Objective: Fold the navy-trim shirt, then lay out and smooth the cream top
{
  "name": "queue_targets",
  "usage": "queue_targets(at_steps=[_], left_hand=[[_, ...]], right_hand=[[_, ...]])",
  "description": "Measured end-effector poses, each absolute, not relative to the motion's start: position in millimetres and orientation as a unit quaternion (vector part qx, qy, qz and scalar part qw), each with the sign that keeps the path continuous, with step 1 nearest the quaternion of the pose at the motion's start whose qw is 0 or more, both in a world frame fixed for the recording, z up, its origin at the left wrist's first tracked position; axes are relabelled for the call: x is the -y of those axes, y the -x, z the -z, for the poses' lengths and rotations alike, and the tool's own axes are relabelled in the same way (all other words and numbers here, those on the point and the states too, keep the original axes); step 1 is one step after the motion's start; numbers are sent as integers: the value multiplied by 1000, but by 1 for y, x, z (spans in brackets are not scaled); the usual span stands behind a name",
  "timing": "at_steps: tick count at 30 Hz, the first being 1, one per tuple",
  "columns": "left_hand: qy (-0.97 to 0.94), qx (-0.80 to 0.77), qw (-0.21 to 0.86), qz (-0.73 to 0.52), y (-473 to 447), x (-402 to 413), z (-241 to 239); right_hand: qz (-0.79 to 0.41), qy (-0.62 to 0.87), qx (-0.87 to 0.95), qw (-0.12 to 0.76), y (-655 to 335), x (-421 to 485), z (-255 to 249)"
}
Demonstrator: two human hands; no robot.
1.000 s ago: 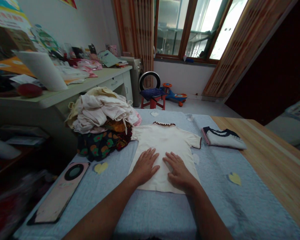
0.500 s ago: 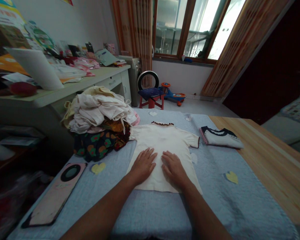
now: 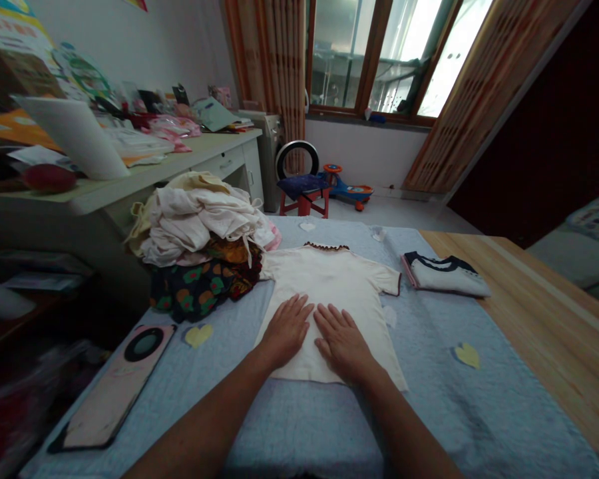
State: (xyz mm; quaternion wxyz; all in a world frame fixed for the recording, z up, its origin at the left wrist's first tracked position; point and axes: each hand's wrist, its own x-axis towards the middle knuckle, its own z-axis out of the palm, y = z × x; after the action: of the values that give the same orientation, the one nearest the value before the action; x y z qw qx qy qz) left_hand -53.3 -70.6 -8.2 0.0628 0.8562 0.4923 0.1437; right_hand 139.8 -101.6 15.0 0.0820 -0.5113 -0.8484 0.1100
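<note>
Now, head view | left hand (image 3: 285, 330) flat, open, gripping nothing, on cream short-sleeved shirt (image 3: 329, 276) spread over blue quilted cover (image 3: 429, 406) | right hand (image 3: 342, 342) likewise flat on it, slid closer, now just beside the left.

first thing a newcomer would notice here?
The left hand and right hand lie flat, side by side, on the lower half of a cream shirt spread out on the blue cover. A heaped pile of clothes sits at the shirt's left, and a folded garment lies at its right.
</note>
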Motion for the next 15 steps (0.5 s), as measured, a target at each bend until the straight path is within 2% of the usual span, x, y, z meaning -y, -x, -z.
queue_targets(at_steps=[15], left_hand=[[-848, -509, 50, -138, 54, 70, 7]], right_hand=[[-80, 586, 802, 81, -157, 94, -8]])
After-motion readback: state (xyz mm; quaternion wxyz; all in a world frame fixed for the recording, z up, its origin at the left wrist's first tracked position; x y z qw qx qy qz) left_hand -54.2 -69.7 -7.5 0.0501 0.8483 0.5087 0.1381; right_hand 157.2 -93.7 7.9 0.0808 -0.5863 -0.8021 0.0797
